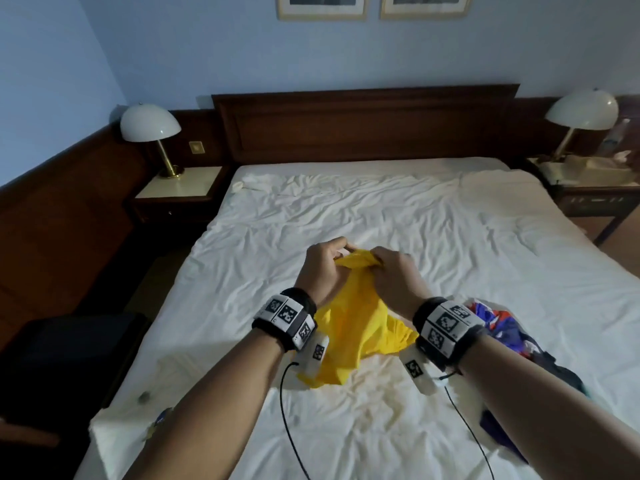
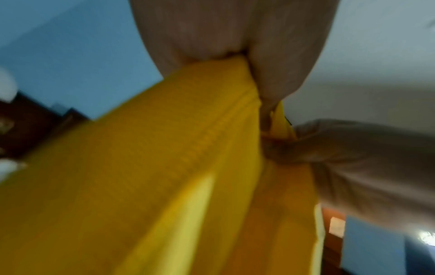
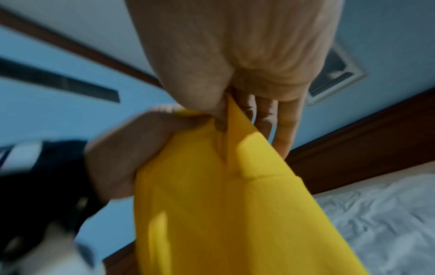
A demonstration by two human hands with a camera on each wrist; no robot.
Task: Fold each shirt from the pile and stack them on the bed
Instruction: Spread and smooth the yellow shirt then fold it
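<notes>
Head view: my left hand [image 1: 323, 268] and right hand [image 1: 398, 277] meet above the bed [image 1: 346, 216], each pinching the top edge of the yellow shirt [image 1: 356, 327]; its cloth hangs from my fingers toward 6 o'clock, the lower end bunched on the sheet; the pile of shirts [image 1: 512, 337] lies at 3 o'clock of the yellow one, beside my right wrist.
Left wrist view: blurred; my left hand [image 2: 235, 37] pinches a hemmed fold of the yellow shirt [image 2: 146, 186]; my right hand [image 2: 364, 163] grips the cloth at 3 o'clock.
Right wrist view: my right hand [image 3: 230, 55] has its thumb pressed to a peak of the yellow shirt [image 3: 235, 214], the other fingers behind the cloth; my left hand [image 3: 132, 148] clutches it at 9 o'clock; the bed [image 3: 381, 214] shows at 4 o'clock.
</notes>
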